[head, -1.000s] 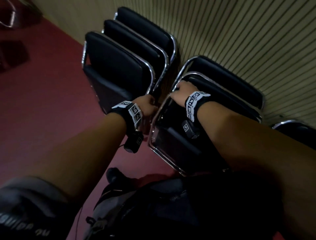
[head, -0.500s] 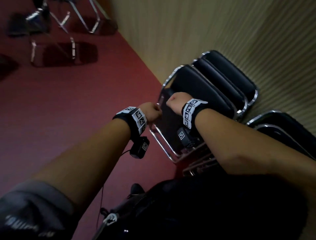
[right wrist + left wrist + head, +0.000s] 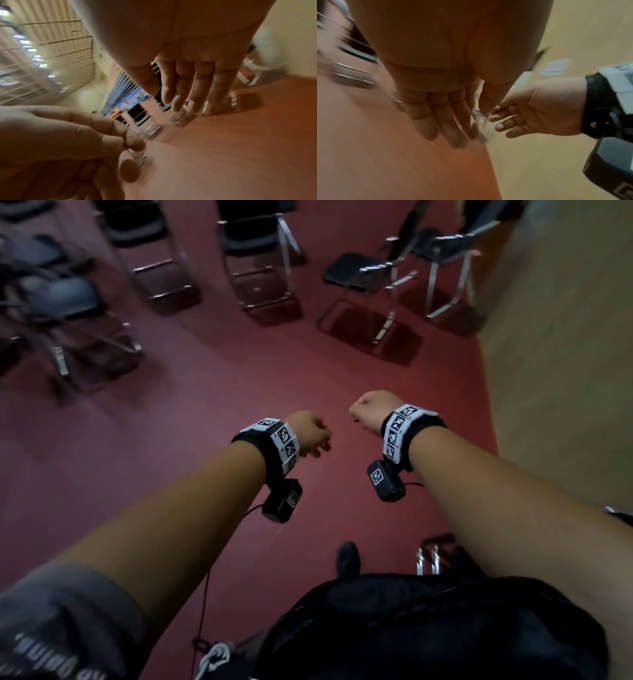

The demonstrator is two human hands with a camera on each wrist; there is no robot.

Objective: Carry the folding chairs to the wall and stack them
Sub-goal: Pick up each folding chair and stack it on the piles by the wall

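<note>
I am holding both hands out in front of me at about waist height, over a dark red floor (image 3: pixel 239 378), and neither is carrying anything. My left hand (image 3: pixel 308 433) is hanging with its fingers loosely curled, its grip released; the left wrist view is showing its fingers (image 3: pixel 440 121) nearly straight. My right hand (image 3: pixel 370 412) is looking like a loose fist from above, yet the right wrist view is showing its fingers (image 3: pixel 188 83) relaxed and extended, so I am judging that grip released as well.

The folding chairs are standing ahead of me, well apart from both hands, unfolded, their chrome frames upright. The nearest folding chair (image 3: pixel 370 285) is lying ahead and to my right, so my right hand is the nearer one. Another chair (image 3: pixel 260 268) is standing straight ahead, and more chairs (image 3: pixel 61 302) are clustering to my left, blurred.

A beige wall (image 3: pixel 565 337) is running along my right side. Low by my right leg, chrome chair legs (image 3: pixel 428 559) are just showing.
</note>
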